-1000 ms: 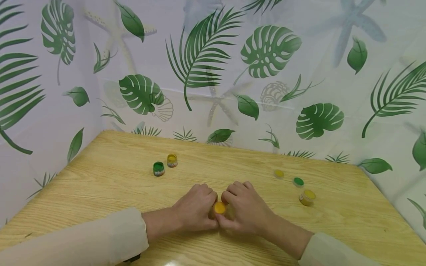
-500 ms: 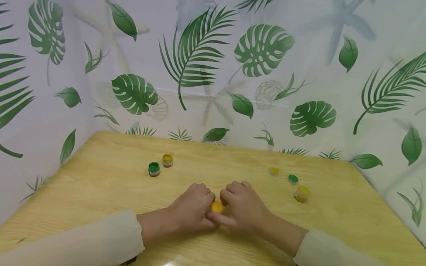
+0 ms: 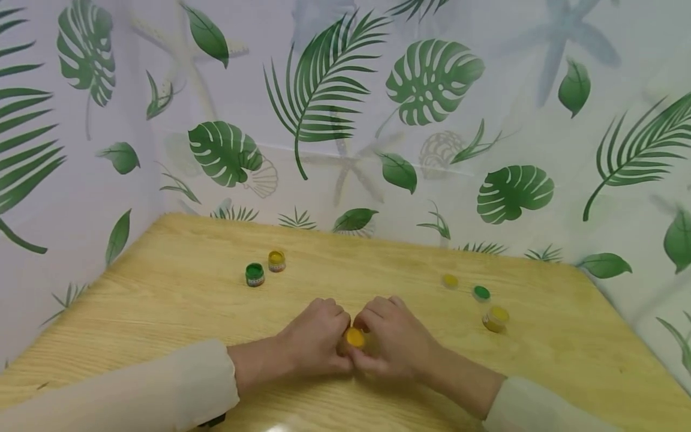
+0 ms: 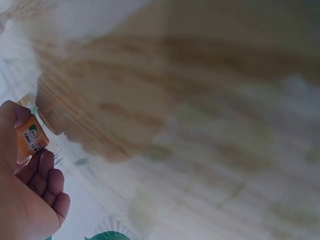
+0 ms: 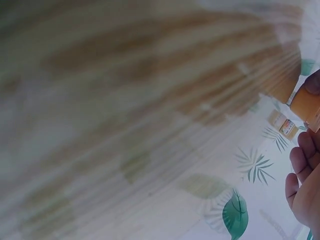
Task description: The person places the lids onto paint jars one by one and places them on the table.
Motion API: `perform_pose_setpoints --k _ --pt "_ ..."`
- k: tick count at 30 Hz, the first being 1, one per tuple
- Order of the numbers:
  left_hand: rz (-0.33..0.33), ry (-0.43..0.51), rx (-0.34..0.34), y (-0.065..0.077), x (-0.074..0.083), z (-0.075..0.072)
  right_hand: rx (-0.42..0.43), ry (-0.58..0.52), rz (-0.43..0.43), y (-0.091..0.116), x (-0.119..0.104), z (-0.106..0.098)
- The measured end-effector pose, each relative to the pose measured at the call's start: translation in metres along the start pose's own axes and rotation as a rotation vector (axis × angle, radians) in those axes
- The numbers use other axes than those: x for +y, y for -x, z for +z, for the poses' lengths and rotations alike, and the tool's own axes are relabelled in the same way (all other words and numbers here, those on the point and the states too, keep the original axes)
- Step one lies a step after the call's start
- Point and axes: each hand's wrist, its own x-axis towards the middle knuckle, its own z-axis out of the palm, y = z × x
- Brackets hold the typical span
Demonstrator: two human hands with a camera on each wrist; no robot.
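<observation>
Both hands meet around a small jar with an orange top [image 3: 354, 337], near the front middle of the table. My left hand [image 3: 318, 336] grips the jar from the left, thumb on the near side and fingers curled. From the other side my right hand [image 3: 391, 342] pinches it with thumb and curled forefinger. In the left wrist view the orange jar [image 4: 33, 136] shows a printed label between thumb and fingers. The right wrist view catches only part of the jar [image 5: 306, 106] at its edge, beside the right fingers [image 5: 304, 157]. Much of the jar is hidden by the hands.
An uncovered green paint jar [image 3: 255, 275] and an uncovered yellow one [image 3: 277, 261] stand at the back left. To the right lie a yellow lid [image 3: 450, 281] and a green lid [image 3: 481, 293], with a capped yellow jar [image 3: 495, 319] nearby. Leaf-printed cloth [image 3: 345, 180] bounds the wooden table.
The head view swings slightly and comes back. Both hands stay on the orange jar; the right thumb slid left across its near side, then back right.
</observation>
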Motion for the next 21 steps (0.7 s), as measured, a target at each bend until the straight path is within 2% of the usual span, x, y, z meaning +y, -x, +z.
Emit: perform_pose_setpoints --k 4,12,16,18,21 --pt "-0.001 0.012 0.013 -0.0011 -0.0005 -0.0008 -0.024 -0.022 -0.002 -0.0038 0.0007 -0.0039" --pt "-0.036 0.111 -0.048 -0.0027 -0.0003 -0.0008 -0.003 -0.051 -0.037 -0.0029 0.0003 -0.0016" --pt "-0.065 0.151 -0.069 -0.0033 -0.0007 -0.0002 -0.014 -0.107 -0.021 -0.0018 -0.0003 -0.0007" --pt "-0.072 0.148 -0.064 -0.0027 -0.0005 -0.0001 -0.021 -0.131 -0.007 -0.0017 -0.0010 -0.0005" --pt "-0.064 0.096 -0.040 -0.0015 0.0005 -0.0004 -0.018 -0.141 0.017 -0.0019 -0.0019 0.0002"
